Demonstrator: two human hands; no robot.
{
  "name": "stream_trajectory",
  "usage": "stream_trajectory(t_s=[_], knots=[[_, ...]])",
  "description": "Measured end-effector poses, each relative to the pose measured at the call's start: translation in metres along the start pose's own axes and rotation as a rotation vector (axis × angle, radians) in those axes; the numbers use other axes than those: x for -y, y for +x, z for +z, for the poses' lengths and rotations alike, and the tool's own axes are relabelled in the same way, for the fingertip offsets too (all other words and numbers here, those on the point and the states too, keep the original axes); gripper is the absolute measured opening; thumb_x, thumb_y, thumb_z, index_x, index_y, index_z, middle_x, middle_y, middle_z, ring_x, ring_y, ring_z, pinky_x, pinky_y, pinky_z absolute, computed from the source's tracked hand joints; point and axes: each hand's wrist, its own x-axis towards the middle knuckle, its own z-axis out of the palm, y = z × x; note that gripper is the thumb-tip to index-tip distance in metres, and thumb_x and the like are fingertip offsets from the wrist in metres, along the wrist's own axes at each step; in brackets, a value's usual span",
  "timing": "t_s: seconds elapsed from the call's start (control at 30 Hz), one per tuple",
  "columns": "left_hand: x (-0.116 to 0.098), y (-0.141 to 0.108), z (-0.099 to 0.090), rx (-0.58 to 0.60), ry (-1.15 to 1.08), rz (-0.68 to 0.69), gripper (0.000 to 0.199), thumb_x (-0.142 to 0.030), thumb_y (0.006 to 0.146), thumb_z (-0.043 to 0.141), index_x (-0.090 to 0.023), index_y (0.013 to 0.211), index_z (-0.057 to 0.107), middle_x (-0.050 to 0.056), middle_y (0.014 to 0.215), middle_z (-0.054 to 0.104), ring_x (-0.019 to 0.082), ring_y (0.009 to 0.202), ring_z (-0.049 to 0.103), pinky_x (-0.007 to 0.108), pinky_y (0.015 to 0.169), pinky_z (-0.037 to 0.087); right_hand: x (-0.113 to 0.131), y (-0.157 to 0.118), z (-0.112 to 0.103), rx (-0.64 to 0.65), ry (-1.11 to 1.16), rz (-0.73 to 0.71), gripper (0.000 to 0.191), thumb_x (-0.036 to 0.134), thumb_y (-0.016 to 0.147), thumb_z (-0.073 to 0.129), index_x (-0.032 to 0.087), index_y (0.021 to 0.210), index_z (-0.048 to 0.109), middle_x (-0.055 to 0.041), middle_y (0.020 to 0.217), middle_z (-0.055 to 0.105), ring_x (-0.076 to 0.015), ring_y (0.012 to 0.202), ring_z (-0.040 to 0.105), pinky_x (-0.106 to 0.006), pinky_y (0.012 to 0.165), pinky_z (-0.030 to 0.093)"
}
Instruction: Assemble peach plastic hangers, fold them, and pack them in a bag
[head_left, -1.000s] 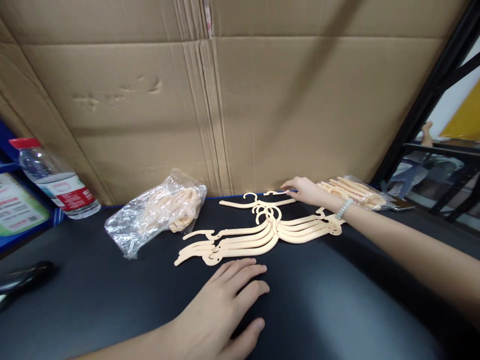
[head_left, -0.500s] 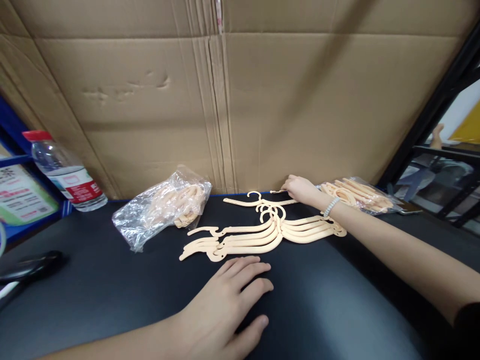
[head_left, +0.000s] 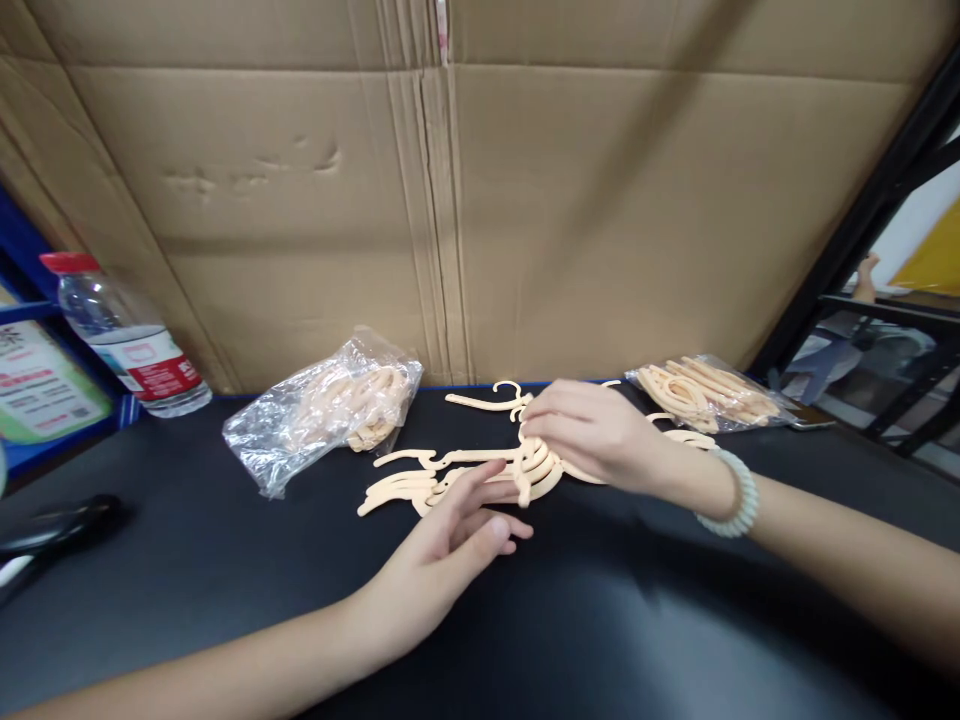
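Observation:
Several cream plastic folding hangers (head_left: 405,485) lie in an overlapping row on the dark table, partly covered by my hands. Behind them rests one more hanger (head_left: 484,402) with its hook toward the back. My right hand (head_left: 592,430), wearing a beaded bracelet, is closed on a cream hanger piece (head_left: 523,482) whose end points down toward my left hand. My left hand (head_left: 450,550) is open, palm turned inward and fingers stretched, just beside that end. Whether its fingertips touch the piece, I cannot tell.
A clear plastic bag (head_left: 281,440) of hanger parts lies at the back left, another bag (head_left: 709,390) at the back right. A water bottle (head_left: 142,345) stands far left, near a black object (head_left: 67,530). A cardboard wall (head_left: 300,200) closes off the back.
My right hand has come back from the rear of the table toward the middle, bringing a hanger piece. My left hand has turned from palm down to palm inward and moved slightly left.

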Motion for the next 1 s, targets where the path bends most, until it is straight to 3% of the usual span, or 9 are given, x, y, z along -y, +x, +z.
stream_trajectory(t_s=[0.1,0.2,0.27,0.37,0.53,0.63,0.8,1.0], knots=[[-0.003,0.003,0.000,0.010,-0.073,-0.045,0.041,-0.044,0.088,0.066,-0.018,0.117,0.057,0.006,0.096,0.068,0.016,0.078,0.065,0.035,0.079,0.052,0.028,0.013,0.002,0.037,-0.021,-0.122,0.027,0.013,0.098,0.042,0.015,0.085,0.066,-0.0091,0.090,0.071,-0.0187,0.082,0.063,-0.032,0.072,0.053],[-0.006,0.003,0.000,0.002,-0.120,-0.054,0.024,-0.034,0.085,0.071,-0.015,0.091,0.059,0.001,0.077,0.067,0.012,0.070,0.060,0.029,0.074,0.050,0.034,0.021,0.006,0.011,-0.001,-0.164,0.026,0.013,0.098,0.043,0.014,0.085,0.066,-0.0093,0.091,0.072,-0.0189,0.083,0.063,-0.031,0.071,0.053],[-0.006,0.003,0.000,-0.028,-0.135,-0.051,0.023,-0.032,0.084,0.072,-0.016,0.085,0.056,0.000,0.076,0.066,0.011,0.070,0.060,0.027,0.073,0.049,0.025,0.021,0.010,-0.013,0.054,-0.123,0.023,0.011,0.098,0.044,0.011,0.096,0.066,-0.0125,0.099,0.071,-0.0202,0.090,0.063,-0.032,0.077,0.053],[-0.006,0.003,0.000,-0.043,-0.124,-0.058,0.025,-0.033,0.084,0.072,-0.016,0.080,0.054,0.002,0.081,0.068,0.012,0.072,0.062,0.027,0.072,0.049,-0.005,0.016,0.015,0.005,0.128,0.057,0.028,0.005,0.095,0.043,0.012,0.110,0.064,-0.0113,0.102,0.070,-0.0203,0.096,0.061,-0.035,0.083,0.052],[0.001,0.004,-0.002,-0.019,-0.172,-0.082,0.030,-0.041,0.088,0.067,-0.016,0.086,0.051,0.009,0.095,0.073,0.015,0.079,0.068,0.029,0.076,0.053,-0.063,-0.010,0.022,0.310,0.127,0.480,0.023,0.009,0.084,0.061,0.017,0.103,0.070,-0.0096,0.103,0.072,-0.0247,0.099,0.064,-0.042,0.092,0.050],[0.006,0.004,-0.003,-0.033,-0.199,-0.073,0.031,-0.044,0.090,0.064,-0.018,0.089,0.048,0.009,0.096,0.074,0.015,0.079,0.070,0.030,0.076,0.054,-0.080,-0.027,0.031,0.356,0.131,0.552,0.018,0.012,0.083,0.063,0.015,0.099,0.072,-0.0116,0.100,0.074,-0.0241,0.091,0.068,-0.039,0.084,0.053],[0.005,0.004,-0.002,-0.051,-0.191,-0.053,0.030,-0.038,0.088,0.067,-0.018,0.086,0.046,0.007,0.091,0.074,0.014,0.076,0.069,0.027,0.073,0.053,-0.088,-0.040,0.043,0.348,0.164,0.600,0.014,0.015,0.087,0.058,0.015,0.083,0.071,-0.0069,0.080,0.073,-0.0171,0.070,0.067,-0.029,0.067,0.053],[0.000,0.003,0.000,-0.097,-0.237,-0.081,0.032,-0.031,0.081,0.076,-0.018,0.083,0.047,0.007,0.088,0.076,0.012,0.073,0.068,0.026,0.072,0.052,-0.084,-0.044,0.025,0.189,0.146,0.623,0.010,0.017,0.086,0.057,0.017,0.089,0.066,-0.0061,0.087,0.069,-0.0184,0.078,0.064,-0.032,0.071,0.052]])
